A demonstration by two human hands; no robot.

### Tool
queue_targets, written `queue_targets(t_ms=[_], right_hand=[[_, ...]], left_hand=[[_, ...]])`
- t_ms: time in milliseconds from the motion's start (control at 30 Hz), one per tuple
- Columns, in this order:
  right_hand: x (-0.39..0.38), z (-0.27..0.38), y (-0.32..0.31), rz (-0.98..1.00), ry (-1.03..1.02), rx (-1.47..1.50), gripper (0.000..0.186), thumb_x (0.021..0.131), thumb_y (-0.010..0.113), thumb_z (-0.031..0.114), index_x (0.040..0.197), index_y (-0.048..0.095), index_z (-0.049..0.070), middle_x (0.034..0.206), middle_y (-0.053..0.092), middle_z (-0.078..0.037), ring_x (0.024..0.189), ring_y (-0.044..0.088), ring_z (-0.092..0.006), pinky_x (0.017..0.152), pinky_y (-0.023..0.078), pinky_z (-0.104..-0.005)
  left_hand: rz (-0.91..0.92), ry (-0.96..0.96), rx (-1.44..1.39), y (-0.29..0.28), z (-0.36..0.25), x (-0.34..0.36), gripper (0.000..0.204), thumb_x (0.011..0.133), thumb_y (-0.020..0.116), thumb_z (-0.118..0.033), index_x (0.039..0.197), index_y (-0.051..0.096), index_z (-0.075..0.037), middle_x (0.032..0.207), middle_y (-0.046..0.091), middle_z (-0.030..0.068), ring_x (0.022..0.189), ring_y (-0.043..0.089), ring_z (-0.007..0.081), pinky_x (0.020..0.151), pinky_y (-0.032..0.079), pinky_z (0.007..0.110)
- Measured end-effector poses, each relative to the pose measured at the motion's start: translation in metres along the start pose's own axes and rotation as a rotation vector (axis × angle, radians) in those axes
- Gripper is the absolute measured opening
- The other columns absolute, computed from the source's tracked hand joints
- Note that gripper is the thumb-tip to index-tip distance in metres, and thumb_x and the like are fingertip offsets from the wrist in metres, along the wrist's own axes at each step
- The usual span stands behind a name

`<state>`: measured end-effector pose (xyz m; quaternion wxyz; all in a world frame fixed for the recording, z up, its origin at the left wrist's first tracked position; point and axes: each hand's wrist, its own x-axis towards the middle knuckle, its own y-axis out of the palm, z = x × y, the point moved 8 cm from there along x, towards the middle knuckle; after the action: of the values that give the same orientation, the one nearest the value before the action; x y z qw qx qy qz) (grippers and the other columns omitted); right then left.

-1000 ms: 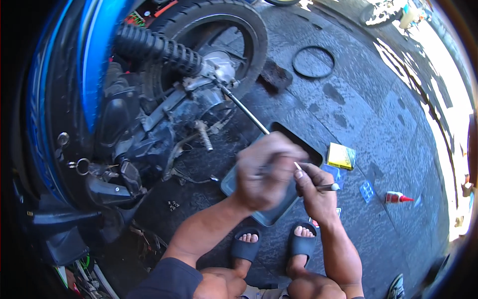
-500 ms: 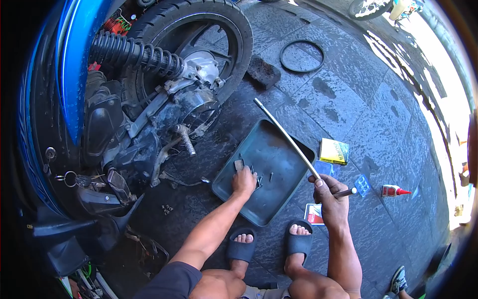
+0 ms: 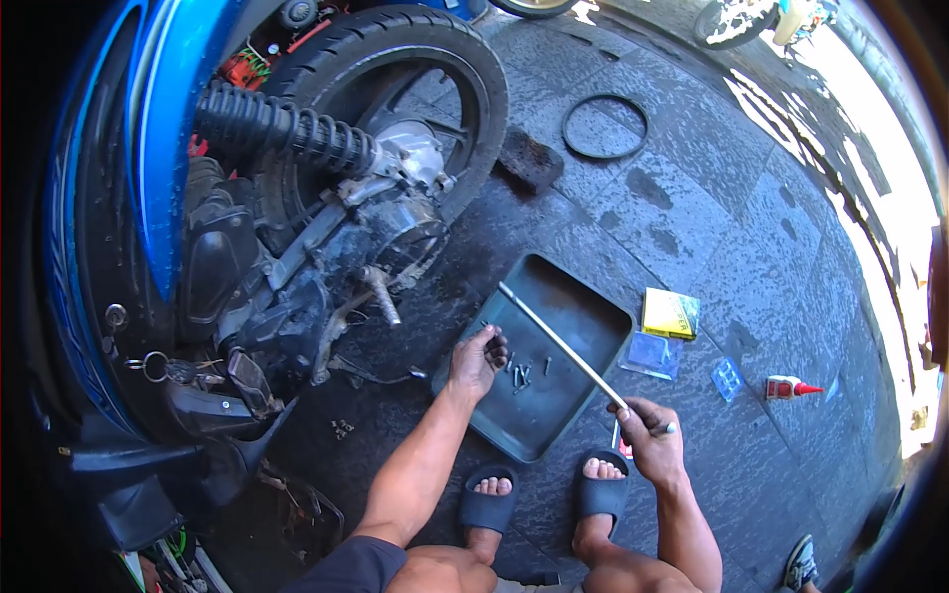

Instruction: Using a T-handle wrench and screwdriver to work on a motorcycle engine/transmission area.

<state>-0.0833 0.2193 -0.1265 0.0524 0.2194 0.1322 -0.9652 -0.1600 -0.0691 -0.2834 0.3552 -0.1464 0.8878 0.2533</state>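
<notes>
The right hand (image 3: 650, 435) is closed around a long metal rod (image 3: 560, 342), which slants forward and left across the dark tray (image 3: 583, 292). The left hand (image 3: 475, 364) is over the tray's left edge, thumb and forefinger close together; whether they pinch something small I cannot tell. Bolts (image 3: 522, 376) lie in the tray between both hands. A yellow-and-white box (image 3: 671, 313) lies beyond the right hand.

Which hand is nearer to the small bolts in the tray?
Left. The left hand is just left of the bolts; the right hand is farther away, to the right of the tray.
</notes>
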Motion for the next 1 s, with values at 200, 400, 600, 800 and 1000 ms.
queue_targets(t_ms=[200,400,600,800,1000], right_hand=[[-0.01,0.002,0.013,0.06,0.02,-0.104,0.022,0.093,0.061,0.014,0.106,0.068,-0.003,0.088,0.071,-0.012,0.084,0.065,-0.0163,0.075,0.05,-0.0306],[-0.008,0.002,0.009,0.016,-0.06,-0.153,0.021,0.091,0.063,0.013,0.105,0.069,-0.001,0.084,0.07,-0.013,0.078,0.065,-0.0215,0.072,0.05,-0.0337],[-0.006,0.014,0.0,-0.109,-0.286,-0.218,0.018,0.085,0.066,0.011,0.1,0.07,0.002,0.075,0.066,-0.013,0.071,0.061,-0.0284,0.073,0.046,-0.0391],[0.002,0.057,0.005,-0.2,-0.638,-0.462,0.016,0.08,0.067,0.008,0.096,0.067,0.004,0.068,0.058,-0.012,0.064,0.054,-0.0291,0.074,0.038,-0.0392],[0.021,0.092,-0.01,-0.221,-0.639,-0.389,0.014,0.083,0.067,0.01,0.096,0.068,0.004,0.067,0.058,-0.011,0.065,0.055,-0.0287,0.074,0.039,-0.038]], left_hand=[[0.156,0.003,-0.346,0.029,-0.032,0.0,0.018,0.098,0.059,-0.027,0.089,0.062,-0.012,0.093,0.071,0.0108,0.059,0.058,0.0089,0.05,0.044,0.022],[0.148,0.044,-0.35,0.04,-0.054,-0.007,0.017,0.097,0.06,-0.026,0.089,0.061,-0.011,0.087,0.07,0.0103,0.058,0.057,0.0084,0.049,0.044,0.022],[0.154,0.094,-0.27,0.062,-0.072,-0.014,0.017,0.098,0.059,-0.025,0.089,0.061,-0.011,0.081,0.068,0.0084,0.053,0.055,0.0081,0.045,0.044,0.022],[0.095,0.345,-0.26,0.098,-0.115,-0.038,0.019,0.099,0.057,-0.03,0.098,0.062,-0.012,0.083,0.067,0.0055,0.06,0.057,0.0085,0.052,0.045,0.023],[0.182,0.434,-0.348,0.127,-0.139,-0.043,0.022,0.099,0.054,-0.032,0.117,0.06,-0.02,0.086,0.064,0.0006,0.069,0.054,0.0085,0.061,0.045,0.025]])
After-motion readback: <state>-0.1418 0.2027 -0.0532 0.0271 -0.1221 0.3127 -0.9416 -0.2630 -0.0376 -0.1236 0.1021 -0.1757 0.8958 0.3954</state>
